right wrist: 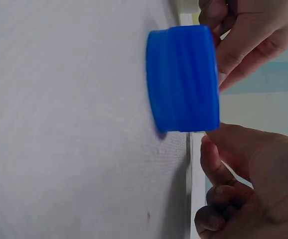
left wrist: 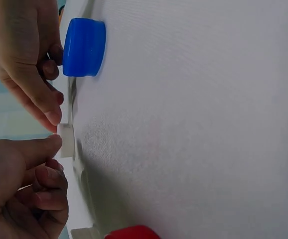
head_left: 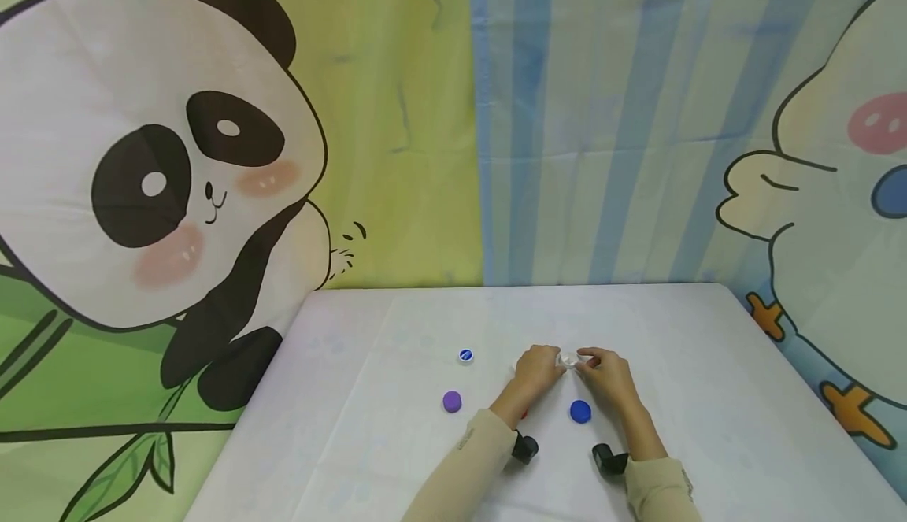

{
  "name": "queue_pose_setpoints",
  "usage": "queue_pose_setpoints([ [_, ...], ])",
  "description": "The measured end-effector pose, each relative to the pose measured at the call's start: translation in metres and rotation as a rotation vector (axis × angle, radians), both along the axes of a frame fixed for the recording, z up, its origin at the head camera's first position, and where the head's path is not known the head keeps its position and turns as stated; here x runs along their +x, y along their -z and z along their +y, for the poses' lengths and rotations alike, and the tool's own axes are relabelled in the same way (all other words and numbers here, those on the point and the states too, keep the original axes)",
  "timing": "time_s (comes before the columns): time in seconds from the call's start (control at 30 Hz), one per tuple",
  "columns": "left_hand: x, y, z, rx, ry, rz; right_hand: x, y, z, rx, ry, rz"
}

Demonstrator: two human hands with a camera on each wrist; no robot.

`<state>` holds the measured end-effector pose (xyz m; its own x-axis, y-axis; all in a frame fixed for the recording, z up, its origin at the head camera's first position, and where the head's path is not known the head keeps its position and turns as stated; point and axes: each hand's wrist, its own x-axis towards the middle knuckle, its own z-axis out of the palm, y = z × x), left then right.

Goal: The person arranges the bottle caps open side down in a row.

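**Caller:** Fingers [left wrist: 54, 117] from both sides are pinched onto that small white cap [head_left: 569, 360], and you've got it right between your two hands, out ahead of you on the surface [head_left: 708, 396].

**Analyst:** Your left hand [head_left: 540, 367] grips it from its own side, forefinger tip on the white piece, the other fingers curled under. Your right hand [head_left: 608, 376] meets it from the opposite side, fingertips on the cap too. Neither hand is nearer; it sits dead centre between them.

**Caller:** And the long axis?

**Analyst:** Hard to call one, it's a small round thing. What matters is that the line between your two grips runs left to right across the surface, so any pull or twist works along that line.

**Caller:** Neighbours?

**Analyst:** Blue cap [head_left: 580, 411] lies just behind your right hand, close to the wrist. A red cap [left wrist: 131, 232] peeks out under your left forearm. Purple cap [head_left: 452, 401] and a blue-and-white cap [head_left: 465, 355] sit well apart to your left.

**Caller:** Whether the white cap is touching the surface or lifted, I cannot tell.
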<state>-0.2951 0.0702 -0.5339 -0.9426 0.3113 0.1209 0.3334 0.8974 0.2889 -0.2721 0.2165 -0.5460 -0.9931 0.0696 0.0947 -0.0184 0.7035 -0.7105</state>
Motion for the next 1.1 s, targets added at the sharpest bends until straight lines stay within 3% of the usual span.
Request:
queue_pose_setpoints([
  [0.27,-0.001,0.0,0.004,0.003,-0.041,-0.022,-0.004,0.009,0.001,-0.003,-0.023,0.005],
  [0.5,0.003,-0.002,0.001,0.036,-0.032,-0.029,0.001,0.002,0.002,0.033,-0.074,0.038],
  [0.67,0.009,-0.016,-0.014,0.148,0.056,0.005,0.01,-0.012,0.003,0.056,-0.141,0.102],
  [0.83,0.018,-0.034,-0.033,0.284,0.215,0.063,0.025,-0.034,0.0,0.031,-0.152,0.169],
  [1.1,0.039,-0.071,-0.056,0.507,0.361,0.064,0.052,-0.06,-0.01,-0.056,-0.118,0.448],
])
